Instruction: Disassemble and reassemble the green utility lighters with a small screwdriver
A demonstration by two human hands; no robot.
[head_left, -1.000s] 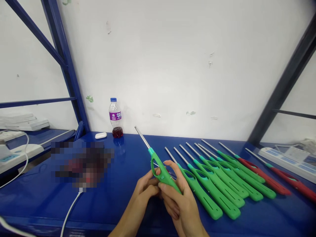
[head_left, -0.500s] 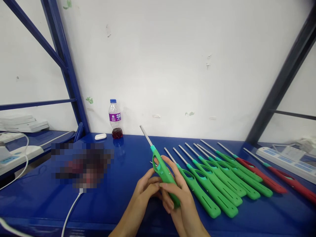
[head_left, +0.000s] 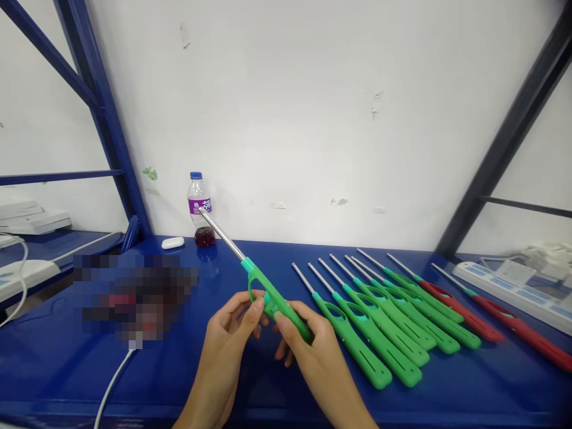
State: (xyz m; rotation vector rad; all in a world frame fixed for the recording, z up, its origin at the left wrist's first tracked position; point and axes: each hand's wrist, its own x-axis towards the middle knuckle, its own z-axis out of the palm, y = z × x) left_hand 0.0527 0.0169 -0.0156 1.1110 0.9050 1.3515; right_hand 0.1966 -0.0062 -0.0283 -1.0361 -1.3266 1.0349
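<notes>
A green long-nosed gas lighter (head_left: 277, 297) is held above the blue table, its metal tube slanting up and to the left in front of the bottle. My left hand (head_left: 235, 333) pinches it around the trigger loop, thumb on the teal trigger. Around the handle, my right hand (head_left: 304, 339) is closed with its thumb lying along the side. Just right of my hands, several more green lighters (head_left: 364, 351) lie side by side in a slanted row. Two red lighters (head_left: 465, 310) lie at the right end of that row.
A bottle with a purple label (head_left: 199, 208) stands at the back near the wall, beside a small white case (head_left: 173, 242). A blurred-out object with a white cable (head_left: 111, 381) lies at left. A white power strip (head_left: 513, 292) rests at far right, near the frame post.
The lighter has tilted further left and come closer, its tip now overlapping the bottle. My left hand has shifted up to the trigger loop. The whole view has moved slightly.
</notes>
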